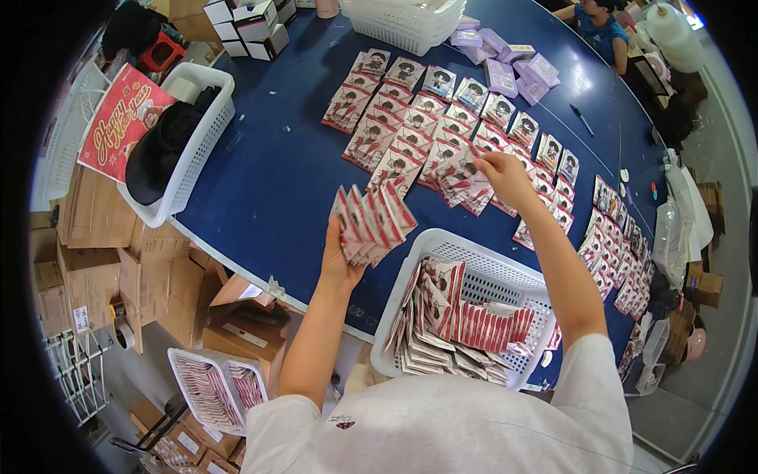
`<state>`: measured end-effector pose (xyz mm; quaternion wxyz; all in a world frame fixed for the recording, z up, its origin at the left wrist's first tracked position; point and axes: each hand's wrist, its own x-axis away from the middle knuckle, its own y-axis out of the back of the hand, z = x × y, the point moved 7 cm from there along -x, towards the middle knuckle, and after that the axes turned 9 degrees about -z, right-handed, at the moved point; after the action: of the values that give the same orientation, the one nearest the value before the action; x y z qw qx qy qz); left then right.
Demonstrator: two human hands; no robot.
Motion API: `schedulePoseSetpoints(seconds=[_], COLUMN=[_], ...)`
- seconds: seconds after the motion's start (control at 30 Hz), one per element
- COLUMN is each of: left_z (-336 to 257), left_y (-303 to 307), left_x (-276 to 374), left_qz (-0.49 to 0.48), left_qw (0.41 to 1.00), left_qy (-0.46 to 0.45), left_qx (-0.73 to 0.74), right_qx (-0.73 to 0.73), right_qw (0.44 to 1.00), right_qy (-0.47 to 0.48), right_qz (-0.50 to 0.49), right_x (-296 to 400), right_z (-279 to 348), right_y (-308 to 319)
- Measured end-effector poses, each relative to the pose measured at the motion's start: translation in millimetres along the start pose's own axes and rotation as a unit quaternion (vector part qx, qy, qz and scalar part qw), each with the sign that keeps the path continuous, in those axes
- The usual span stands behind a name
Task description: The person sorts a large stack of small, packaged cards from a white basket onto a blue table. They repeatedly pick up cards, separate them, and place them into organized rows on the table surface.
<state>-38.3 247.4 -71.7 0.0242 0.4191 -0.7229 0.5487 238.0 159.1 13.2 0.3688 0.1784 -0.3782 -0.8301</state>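
Observation:
My left hand [343,252] grips a fanned bunch of illustrated packets [374,224] with red edges, held above the blue table [266,160]. My right hand [506,178] pinches one packet [465,175] by its upper corner, over the rows laid on the table. Those overlapping rows of packets [370,142] run across the table, and a small character card [439,82] lies at the top of each column. Close to my body, a white perforated basket [426,243] holds many more packets [488,326], some standing in a row and others piled loosely.
Purple boxes [500,77] and stacked white baskets [408,29] occupy the far side. At left, a white basket [222,101] holds black cloth and a red printed bag [121,124]. A pen [581,119] lies at right. Cardboard boxes [95,278] crowd the floor. Another person [604,29] sits beyond.

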Motion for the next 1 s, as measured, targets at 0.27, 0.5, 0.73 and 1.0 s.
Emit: schedulePoseSetpoints(seconds=[0.27, 0.5, 0.73, 1.0], left_z=[7, 39, 84, 121], left_y=[-8, -81, -104, -111], left_x=[18, 57, 84, 102], left_qz=[0.031, 0.057, 0.075, 0.091], left_qw=[0.997, 0.97, 0.96, 0.959], left_qy=[0.07, 0.21, 0.258, 0.261], left_qx=[0.03, 0.108, 0.083, -0.066], right_qx=[0.196, -0.326, -0.272, -0.187], right_qw=[0.971, 0.916, 0.945, 0.944], right_qy=[0.115, 0.204, 0.173, 0.219], right_qz=[-0.071, 0.114, -0.049, -0.163], right_x=[-35, 109, 169, 215], right_z=[-9, 125, 125, 111], right_y=[-38, 9, 72, 114])
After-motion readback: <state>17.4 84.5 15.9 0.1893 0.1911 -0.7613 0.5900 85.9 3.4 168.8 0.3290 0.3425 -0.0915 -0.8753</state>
